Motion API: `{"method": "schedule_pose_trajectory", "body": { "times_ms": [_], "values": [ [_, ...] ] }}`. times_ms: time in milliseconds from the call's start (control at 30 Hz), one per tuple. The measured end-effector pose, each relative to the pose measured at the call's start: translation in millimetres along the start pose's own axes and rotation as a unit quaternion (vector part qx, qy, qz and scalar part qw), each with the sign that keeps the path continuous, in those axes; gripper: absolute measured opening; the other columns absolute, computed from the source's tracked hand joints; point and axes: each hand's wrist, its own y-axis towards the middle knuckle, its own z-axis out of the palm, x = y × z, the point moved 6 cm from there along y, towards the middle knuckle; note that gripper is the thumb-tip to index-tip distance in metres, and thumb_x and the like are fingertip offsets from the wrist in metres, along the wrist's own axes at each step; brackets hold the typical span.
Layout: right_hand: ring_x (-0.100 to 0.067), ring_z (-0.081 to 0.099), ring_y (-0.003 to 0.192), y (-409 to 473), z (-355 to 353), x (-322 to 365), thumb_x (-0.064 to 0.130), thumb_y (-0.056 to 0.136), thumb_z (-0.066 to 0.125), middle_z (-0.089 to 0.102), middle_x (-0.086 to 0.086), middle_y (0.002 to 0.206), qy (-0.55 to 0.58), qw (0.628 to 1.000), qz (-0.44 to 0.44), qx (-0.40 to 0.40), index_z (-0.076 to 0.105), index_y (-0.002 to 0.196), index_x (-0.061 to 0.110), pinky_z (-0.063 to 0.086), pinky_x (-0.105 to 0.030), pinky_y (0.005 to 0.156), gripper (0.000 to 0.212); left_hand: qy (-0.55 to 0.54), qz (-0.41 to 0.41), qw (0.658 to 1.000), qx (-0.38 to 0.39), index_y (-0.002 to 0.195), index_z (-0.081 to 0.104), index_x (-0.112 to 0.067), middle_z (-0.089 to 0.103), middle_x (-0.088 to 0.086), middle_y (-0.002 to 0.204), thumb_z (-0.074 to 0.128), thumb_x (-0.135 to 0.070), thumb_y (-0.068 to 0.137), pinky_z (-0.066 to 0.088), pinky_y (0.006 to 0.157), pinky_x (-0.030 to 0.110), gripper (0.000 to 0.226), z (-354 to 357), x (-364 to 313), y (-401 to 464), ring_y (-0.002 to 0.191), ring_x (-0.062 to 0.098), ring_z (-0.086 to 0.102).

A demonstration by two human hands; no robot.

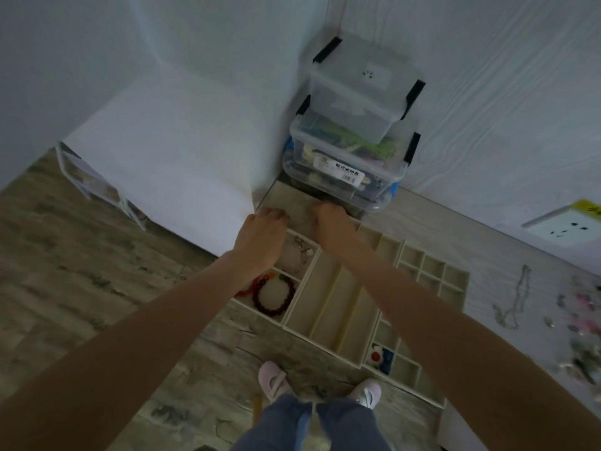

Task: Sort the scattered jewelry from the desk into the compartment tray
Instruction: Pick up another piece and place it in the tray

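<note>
i see my left hand (265, 219) and right hand (328, 216) curled over the compartment tray's (328, 288) far edge, gripping it, with scattered jewelry (579, 323) lying to the right.

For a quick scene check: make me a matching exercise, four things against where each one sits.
Things:
1. red bead bracelet
2. silver necklace
3. clear storage boxes
4. red and blue pieces

Places:
A. stacked in the corner behind the tray
B. on the desk right of the tray
C. near left compartment of the tray
D. small compartment at the tray's near right

Pairs: 1-C, 2-B, 3-A, 4-D
</note>
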Motion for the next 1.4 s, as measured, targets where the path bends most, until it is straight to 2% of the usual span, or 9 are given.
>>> {"method": "schedule_pose_trajectory", "body": {
  "times_ms": [133, 433, 600, 733, 867, 1033, 1167, 1267, 1400],
  "values": [
    [-0.034, 0.058, 0.108, 4, 7, 4, -0.003, 0.088, 0.045, 0.058, -0.020, 0.116, -0.013, 1.000, -0.015, 0.018, 0.061, 0.116, 0.002, 0.050, -0.037, 0.088, 0.032, 0.069, 0.022, 0.997, -0.003, 0.131, 0.051, -0.015, 0.046, 0.006, 0.139, 0.043, -0.017, 0.093, 0.024, 0.104, 0.032, 0.039, -1, -5, 3, 0.131, 0.025, 0.034],
    [-0.030, 0.062, 0.097, 6, 8, 8, 0.012, 0.092, 0.052, 0.068, -0.021, 0.103, 0.089, 0.995, -0.018, 0.034, 0.069, 0.098, -0.007, 0.045, -0.034, 0.083, 0.026, 0.100, 0.015, 0.995, 0.007, 0.131, 0.048, -0.012, 0.048, 0.008, 0.135, 0.045, -0.015, 0.092, 0.027, 0.103, 0.030, 0.039, -3, -3, 12, 0.131, 0.023, 0.035],
    [-0.027, 0.050, 0.106, 11, 8, 11, 0.007, 0.091, 0.054, 0.059, -0.020, 0.105, 0.071, 0.996, -0.046, 0.016, 0.067, 0.094, -0.001, 0.034, -0.029, 0.078, 0.016, 0.106, 0.082, 0.983, -0.129, 0.073, 0.074, -0.015, 0.070, 0.010, 0.077, 0.078, -0.001, 0.048, 0.054, 0.074, 0.037, 0.029, -18, -7, -2, 0.075, 0.028, 0.068],
    [-0.025, 0.036, 0.126, 13, 12, 18, 0.010, 0.097, 0.043, 0.043, -0.017, 0.133, -0.016, 0.994, -0.085, 0.073, 0.058, 0.121, 0.003, 0.032, -0.025, 0.094, 0.029, 0.131, 0.102, 0.983, -0.080, 0.065, 0.074, -0.025, 0.066, -0.002, 0.063, 0.080, -0.009, 0.045, 0.052, 0.075, 0.032, 0.027, -8, -8, -4, 0.066, 0.020, 0.065],
    [-0.027, 0.041, 0.120, 12, 15, 13, 0.008, 0.092, 0.053, 0.049, -0.020, 0.123, -0.065, 0.993, -0.055, 0.087, 0.057, 0.115, 0.002, 0.038, -0.029, 0.090, 0.024, 0.134, 0.140, 0.976, -0.101, 0.052, 0.068, -0.016, 0.062, 0.002, 0.054, 0.082, -0.002, 0.036, 0.053, 0.073, 0.029, 0.025, -11, -12, 5, 0.059, 0.021, 0.064],
    [-0.031, 0.058, 0.106, 10, 9, 7, 0.007, 0.095, 0.042, 0.063, -0.022, 0.112, -0.013, 0.996, -0.026, 0.081, 0.063, 0.106, -0.004, 0.042, -0.029, 0.084, 0.026, 0.137, 0.113, 0.980, -0.091, 0.060, 0.071, -0.004, 0.067, 0.013, 0.060, 0.088, -0.003, 0.022, 0.057, 0.068, 0.037, 0.042, -12, -8, 8, 0.073, 0.031, 0.071],
    [-0.031, 0.053, 0.107, 11, 2, 8, 0.006, 0.094, 0.043, 0.061, -0.021, 0.116, -0.014, 0.997, -0.050, 0.065, 0.063, 0.111, -0.002, 0.041, -0.032, 0.087, 0.028, 0.104, 0.129, 0.982, -0.092, 0.069, 0.074, -0.013, 0.061, 0.005, 0.055, 0.086, -0.006, 0.030, 0.056, 0.066, 0.030, 0.041, -11, -9, 5, 0.055, 0.024, 0.063],
    [-0.026, 0.050, 0.102, 16, 7, 10, 0.011, 0.094, 0.045, 0.058, -0.022, 0.111, -0.034, 0.995, -0.056, 0.069, 0.058, 0.072, 0.009, 0.035, -0.026, 0.075, 0.026, 0.070, 0.122, 0.987, -0.082, 0.075, 0.075, -0.015, 0.061, 0.006, 0.057, 0.088, -0.005, 0.037, 0.056, 0.067, 0.033, 0.041, -6, -6, 6, 0.055, 0.026, 0.062],
    [-0.031, 0.049, 0.113, 24, 17, 20, 0.009, 0.093, 0.049, 0.051, -0.018, 0.118, -0.055, 0.992, -0.096, 0.060, 0.064, 0.099, -0.001, 0.045, -0.037, 0.090, 0.020, 0.072, 0.131, 0.987, -0.066, 0.060, 0.071, -0.017, 0.059, 0.002, 0.053, 0.088, -0.006, 0.030, 0.054, 0.063, 0.025, 0.036, -7, -7, 10, 0.052, 0.021, 0.061]
  ]
}}
